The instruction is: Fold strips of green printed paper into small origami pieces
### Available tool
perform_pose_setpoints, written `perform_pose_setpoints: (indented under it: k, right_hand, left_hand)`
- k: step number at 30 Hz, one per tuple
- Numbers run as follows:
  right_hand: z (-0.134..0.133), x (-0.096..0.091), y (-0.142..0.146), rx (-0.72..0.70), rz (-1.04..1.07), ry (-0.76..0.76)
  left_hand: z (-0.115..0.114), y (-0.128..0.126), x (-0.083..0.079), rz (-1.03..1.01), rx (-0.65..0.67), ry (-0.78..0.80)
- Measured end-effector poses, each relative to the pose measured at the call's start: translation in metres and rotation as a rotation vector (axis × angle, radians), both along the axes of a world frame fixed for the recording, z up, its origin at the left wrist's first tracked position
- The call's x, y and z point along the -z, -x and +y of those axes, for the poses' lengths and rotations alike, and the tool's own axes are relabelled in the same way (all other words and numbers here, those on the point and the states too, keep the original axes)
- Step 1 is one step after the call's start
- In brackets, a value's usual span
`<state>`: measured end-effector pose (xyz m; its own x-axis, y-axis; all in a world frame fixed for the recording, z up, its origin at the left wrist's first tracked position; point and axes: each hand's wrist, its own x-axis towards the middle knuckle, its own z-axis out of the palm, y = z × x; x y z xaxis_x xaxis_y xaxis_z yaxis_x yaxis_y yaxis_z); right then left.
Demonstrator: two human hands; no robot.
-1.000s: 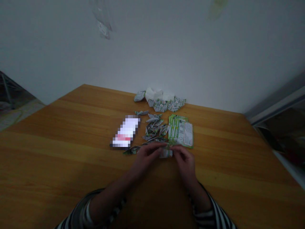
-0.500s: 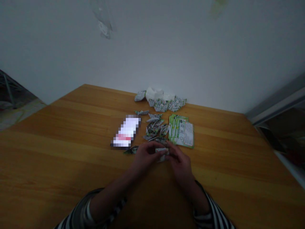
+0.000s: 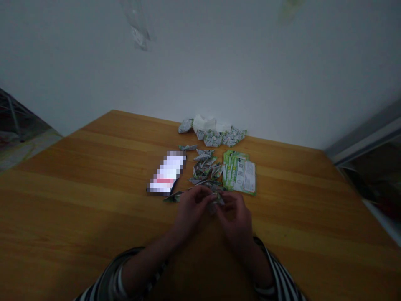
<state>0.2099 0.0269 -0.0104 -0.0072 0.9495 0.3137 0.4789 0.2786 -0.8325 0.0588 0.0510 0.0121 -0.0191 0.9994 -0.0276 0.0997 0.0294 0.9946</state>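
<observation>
Between my two hands is a small folded piece of printed paper [image 3: 216, 201], white and green, partly hidden by the fingers. My left hand [image 3: 194, 205] pinches its left side with thumb and fingers. From the right, my right hand [image 3: 234, 209] grips the other side, its thumb low and its fingers curled over the top. Just beyond them lies a cluster of folded paper pieces [image 3: 203, 167] of the same print. Another folded paper piece [image 3: 172, 197] rests beside my left hand.
A phone [image 3: 167, 173] with a lit, pixelated screen lies to the left. On the right is a stack of green and white printed sheets [image 3: 239, 173]. Crumpled white tissue [image 3: 203, 123] and larger folded paper shapes [image 3: 216, 137] sit against the wall at the wooden table's [image 3: 94, 167] back edge.
The paper between my fingers has turned and been creased, its flat printed face now less visible. My right hand's fingers have curled in and its thumb has shifted lower.
</observation>
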Motion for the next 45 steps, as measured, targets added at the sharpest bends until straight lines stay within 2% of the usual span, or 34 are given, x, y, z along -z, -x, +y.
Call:
perform_pose_setpoints:
  k: [7,12,17,22,27,33,36,39,42,45]
  right_hand:
    - [0.003,0.007,-0.008,0.036,-0.245,-0.19]
    - [0.003,0.005,-0.007,0.077,-0.136,-0.171]
    - [0.004,0.003,-0.006,0.08,-0.014,-0.099]
    - [0.003,0.001,-0.005,0.01,-0.023,-0.163]
    - [0.002,0.0,-0.003,0.002,-0.023,-0.173]
    - [0.002,0.004,-0.003,-0.031,-0.123,-0.305]
    - [0.002,0.004,-0.004,-0.066,-0.138,-0.321]
    - [0.003,0.001,-0.004,-0.062,-0.062,-0.221]
    - [0.006,-0.002,-0.003,-0.004,0.162,-0.03]
    - [0.01,-0.002,-0.004,-0.029,0.343,0.151]
  left_hand:
    - [0.001,-0.003,0.006,-0.149,0.084,0.022]
    - [-0.002,-0.004,0.009,-0.186,0.164,-0.021]
    - [-0.004,-0.005,0.009,-0.173,0.153,-0.042]
    - [-0.002,-0.005,0.008,-0.095,0.132,0.023]
    - [-0.001,-0.003,0.01,-0.009,0.113,0.009]
    - [-0.001,-0.005,0.01,-0.045,0.095,-0.01]
    - [0.0,-0.003,0.01,-0.048,0.115,-0.025]
    - [0.0,0.0,0.01,-0.032,0.12,-0.049]
    - [0.001,0.002,0.008,0.028,0.122,-0.118]
    - [-0.001,0.002,0.006,0.091,0.205,-0.187]
